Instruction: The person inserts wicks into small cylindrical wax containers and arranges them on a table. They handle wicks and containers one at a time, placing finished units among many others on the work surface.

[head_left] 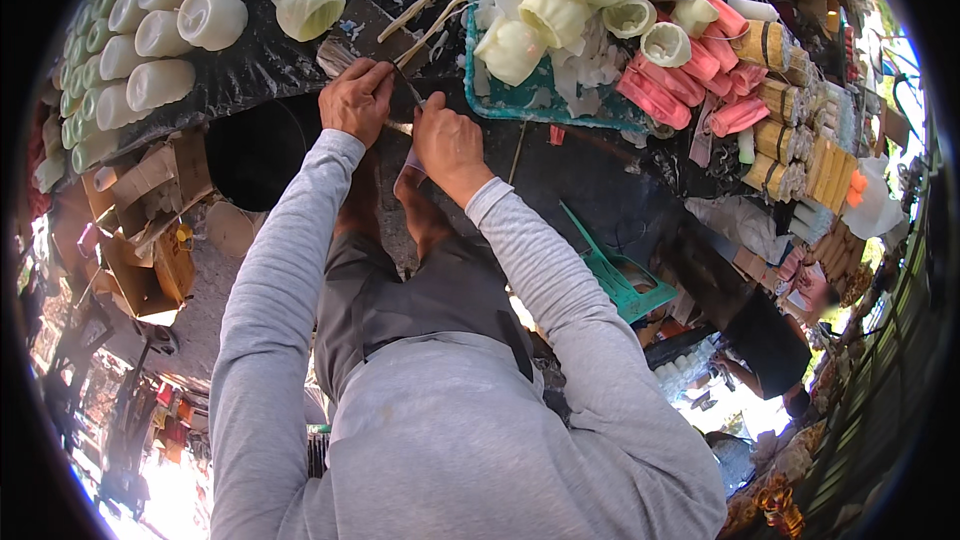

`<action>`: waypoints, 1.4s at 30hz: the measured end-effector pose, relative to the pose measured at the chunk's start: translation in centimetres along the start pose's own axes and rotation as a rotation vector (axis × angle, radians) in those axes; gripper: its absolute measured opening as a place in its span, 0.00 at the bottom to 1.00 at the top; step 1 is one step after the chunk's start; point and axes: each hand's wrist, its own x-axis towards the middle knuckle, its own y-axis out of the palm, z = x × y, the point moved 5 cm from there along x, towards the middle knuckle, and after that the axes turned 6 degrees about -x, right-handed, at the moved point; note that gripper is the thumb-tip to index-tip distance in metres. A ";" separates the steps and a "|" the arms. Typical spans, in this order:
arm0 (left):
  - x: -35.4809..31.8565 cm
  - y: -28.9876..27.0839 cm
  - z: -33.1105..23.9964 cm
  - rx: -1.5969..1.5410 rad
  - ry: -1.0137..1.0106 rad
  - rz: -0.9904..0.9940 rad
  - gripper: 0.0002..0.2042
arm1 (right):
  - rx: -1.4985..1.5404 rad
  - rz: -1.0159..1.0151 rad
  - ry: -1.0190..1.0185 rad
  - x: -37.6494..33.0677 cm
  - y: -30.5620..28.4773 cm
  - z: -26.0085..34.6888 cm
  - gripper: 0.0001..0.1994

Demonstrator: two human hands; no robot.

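Note:
At the table's near edge, my left hand (357,100) is closed, its fingers pressed round a pale wooden stick (402,127) that shows in part between my hands. A frayed piece of wood (335,57) lies against its fingertips. My right hand (448,143) grips a thin-bladed knife (408,86), the blade slanting up toward my left hand. Beyond them a dark flat board (372,28) carries two slender pale sticks (428,38). One pale yellow-green wax cup (308,8), petal-edged, sits to the left of the board.
Rows of white wax candles (212,20) fill the table's left. At right, a teal tray (540,100) holds petal-shaped wax cups; pink wax pieces (662,90) and yellow bundles (780,145) lie beyond. Below are cardboard boxes (150,260), a green plastic stool (625,285) and another person (765,340).

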 end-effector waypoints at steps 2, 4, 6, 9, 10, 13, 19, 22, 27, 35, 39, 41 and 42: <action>0.0 0.2 0.1 -0.007 -0.010 0.020 0.08 | 0.051 -0.081 -0.036 0.1 -0.4 0.3 0.12; 0.0 0.1 0.1 -0.017 0.023 -0.029 0.07 | 0.059 -0.070 -0.028 -0.1 -0.5 0.2 0.12; 0.0 0.0 0.1 -0.026 0.022 -0.054 0.07 | 0.076 -0.075 -0.042 -0.5 -0.7 0.1 0.12; 0.0 -0.1 0.3 -0.044 -0.009 -0.063 0.07 | 0.010 0.070 0.057 -0.4 -0.1 -0.5 0.12; 0.1 -0.1 0.2 -0.046 0.003 -0.057 0.07 | 0.055 -0.013 0.001 -0.4 -0.5 -0.2 0.12; 0.0 -0.2 0.1 -0.037 0.000 -0.026 0.07 | 0.056 -0.051 -0.028 0.1 -0.6 0.1 0.12; 0.1 -0.4 0.4 -0.068 -0.012 0.011 0.08 | -0.037 0.027 0.031 -0.8 -0.3 -0.5 0.10; 0.2 -0.4 0.3 -0.062 0.011 0.066 0.07 | -0.004 -0.117 -0.094 0.0 -0.7 0.8 0.09; 0.2 -1.5 -0.3 -0.072 0.006 0.067 0.07 | -0.067 -0.097 -0.081 0.3 0.3 -0.3 0.06; -2.8 -7.9 -1.3 -0.034 -0.068 -0.024 0.10 | -0.036 -0.136 -0.107 -0.3 -0.1 -1.0 0.08; -5.5 -8.2 -1.8 -0.325 -0.368 0.083 0.11 | 0.342 -0.291 -0.213 -2.0 -3.0 -0.5 0.12; -7.3 -7.9 -2.7 -0.650 -0.577 0.137 0.10 | 0.663 -0.252 -0.183 -3.4 -4.6 -0.6 0.14; -7.8 -7.9 -3.5 -0.751 -0.612 0.185 0.10 | 0.822 -0.240 -0.170 -4.2 -5.7 -0.5 0.15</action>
